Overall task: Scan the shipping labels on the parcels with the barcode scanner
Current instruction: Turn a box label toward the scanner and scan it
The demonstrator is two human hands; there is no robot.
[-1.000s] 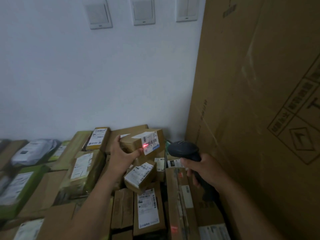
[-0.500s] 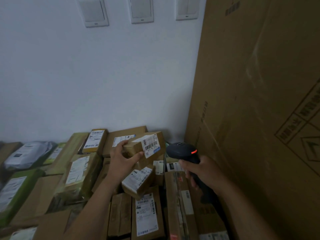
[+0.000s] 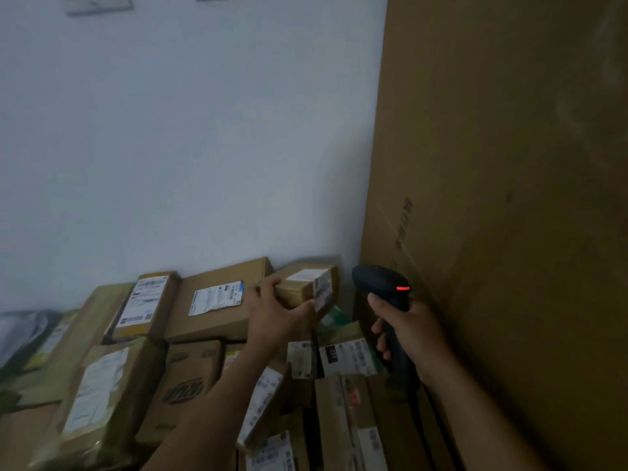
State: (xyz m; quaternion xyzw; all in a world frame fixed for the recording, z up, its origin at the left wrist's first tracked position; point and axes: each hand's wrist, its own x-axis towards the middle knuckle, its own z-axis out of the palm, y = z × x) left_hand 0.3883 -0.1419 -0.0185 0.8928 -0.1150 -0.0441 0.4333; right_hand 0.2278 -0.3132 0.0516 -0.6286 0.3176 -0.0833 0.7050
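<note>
Tall carton (image 3: 509, 164) right of barcode scanner (image 3: 377, 280), stacked parcels (image 3: 190, 375) left. Small brown parcel (image 3: 299, 287), label (image 3: 321, 289) wrapped over corner, gripped by left hand (image 3: 272, 314); scanner gripped by right hand (image 3: 411, 331).

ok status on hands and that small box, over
Right hand grips barcode scanner, red light lit. Left hand grips small cardboard parcel, label end toward it. Nothing between them.

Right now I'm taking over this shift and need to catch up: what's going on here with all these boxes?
A person is scanning parcels. Their left hand grips a small brown cardboard box with a white label, held over the pile of labelled cardboard parcels by the white wall. Their right hand grips a black handheld barcode scanner beside it, a red light glowing on its head. No beam shows on the label.
</note>
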